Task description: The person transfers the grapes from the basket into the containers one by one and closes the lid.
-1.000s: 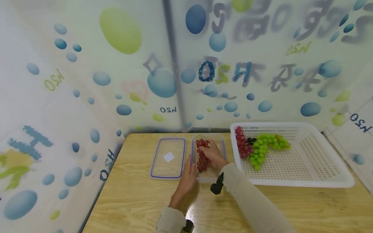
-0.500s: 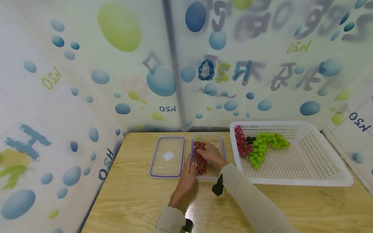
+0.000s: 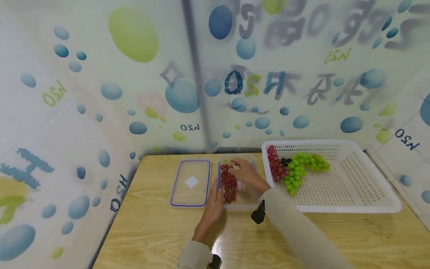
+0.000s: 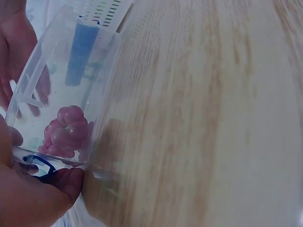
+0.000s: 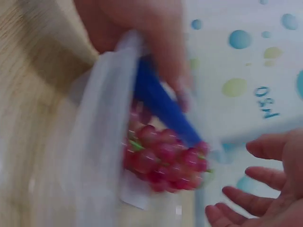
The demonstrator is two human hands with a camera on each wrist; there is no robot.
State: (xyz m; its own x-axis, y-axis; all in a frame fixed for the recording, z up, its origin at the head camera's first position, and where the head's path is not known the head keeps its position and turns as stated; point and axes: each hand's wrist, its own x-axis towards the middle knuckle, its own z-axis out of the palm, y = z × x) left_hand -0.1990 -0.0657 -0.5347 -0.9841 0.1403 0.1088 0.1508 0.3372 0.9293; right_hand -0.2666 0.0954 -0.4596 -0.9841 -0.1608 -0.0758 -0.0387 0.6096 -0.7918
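Observation:
A bunch of red grapes (image 3: 229, 184) lies in a clear plastic food container (image 3: 248, 200), along its left side. My left hand (image 3: 213, 204) holds the container's left wall; the left wrist view shows its fingers by the blue latch (image 4: 43, 166) and rim. Above the container, my right hand (image 3: 246, 172) is just over the grapes. In the right wrist view the right hand's fingers (image 5: 255, 196) are spread and apart from the grapes, holding nothing. The container's clear lid (image 3: 190, 194) with a blue seal lies flat to the left, a white label on it.
A white plastic basket (image 3: 366, 207) stands to the right, close beside the container. Inside it are red grapes (image 3: 277, 166), green grapes (image 3: 295, 175) and a few dark grapes (image 3: 286, 161). The patterned wall (image 3: 295, 101) rises behind the wooden table (image 3: 158, 231).
The grapes have been lowered and settled toward the container's left side. My right hand has let go of them and lifted slightly away. My left hand stays at the container's wall.

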